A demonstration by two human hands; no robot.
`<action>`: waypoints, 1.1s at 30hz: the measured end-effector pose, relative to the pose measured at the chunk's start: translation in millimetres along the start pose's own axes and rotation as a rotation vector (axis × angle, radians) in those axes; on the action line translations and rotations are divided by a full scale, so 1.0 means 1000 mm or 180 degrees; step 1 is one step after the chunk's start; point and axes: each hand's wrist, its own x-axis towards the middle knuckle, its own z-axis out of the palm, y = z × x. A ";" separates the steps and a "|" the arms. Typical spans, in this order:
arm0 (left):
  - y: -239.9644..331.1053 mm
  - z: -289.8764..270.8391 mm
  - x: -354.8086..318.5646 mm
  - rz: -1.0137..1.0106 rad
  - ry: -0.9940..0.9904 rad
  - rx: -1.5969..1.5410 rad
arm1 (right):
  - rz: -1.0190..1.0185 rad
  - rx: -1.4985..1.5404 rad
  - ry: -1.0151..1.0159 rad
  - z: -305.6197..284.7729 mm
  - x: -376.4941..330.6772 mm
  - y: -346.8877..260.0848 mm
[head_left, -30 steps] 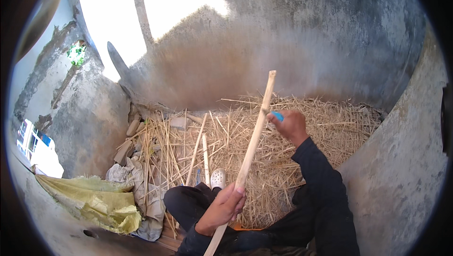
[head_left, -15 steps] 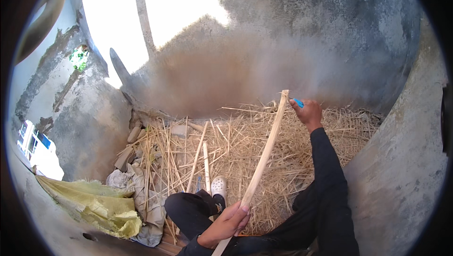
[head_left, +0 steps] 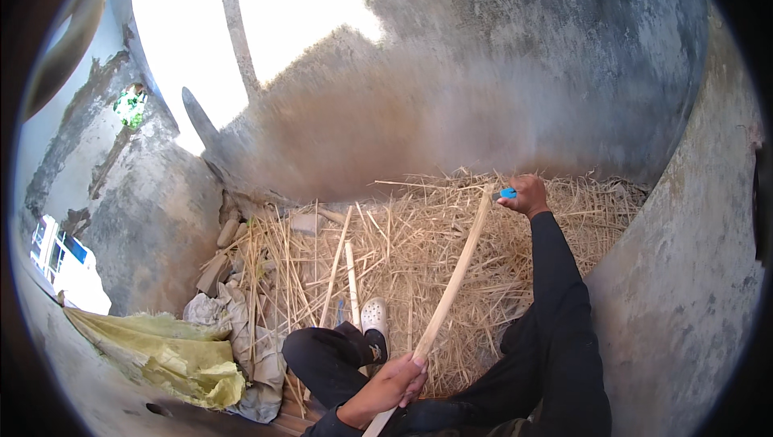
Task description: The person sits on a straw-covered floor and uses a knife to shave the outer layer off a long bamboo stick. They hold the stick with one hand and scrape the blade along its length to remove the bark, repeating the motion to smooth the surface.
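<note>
gripped near its lower end by the left hand [head_left: 393,385], a long pale stick [head_left: 451,284] slants from bottom centre up toward the right hand [head_left: 527,194], which is closed around a small blue-handled tool [head_left: 507,193] at the stick's top. straw [head_left: 419,252] covers the middle of the frame, with a white shoe [head_left: 374,318] below and a yellow-green sack [head_left: 153,348] at lower left.

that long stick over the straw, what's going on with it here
A person sits in a corner between rough grey walls, on a bed of dry straw. The left hand grips the long pale stick near its lower end, close to the lap. The right hand is stretched out at the stick's far tip and holds a small blue-handled tool against it; what kind of tool cannot be told. A white shoe shows on the bent leg, with crumpled yellow sacking to the left.
</note>
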 end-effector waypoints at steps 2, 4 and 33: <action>0.002 0.006 0.002 0.0027 -0.0011 -0.0085 | 0.0098 -0.0042 -0.0217 0.003 -0.005 0.005; 0.000 0.006 -0.002 -0.0035 -0.0027 -0.0204 | 0.0101 -0.0050 -0.0318 0.006 -0.009 0.008; 0.026 0.020 -0.012 0.0268 0.0311 0.0011 | 0.0950 0.0684 -0.0825 -0.080 0.042 -0.096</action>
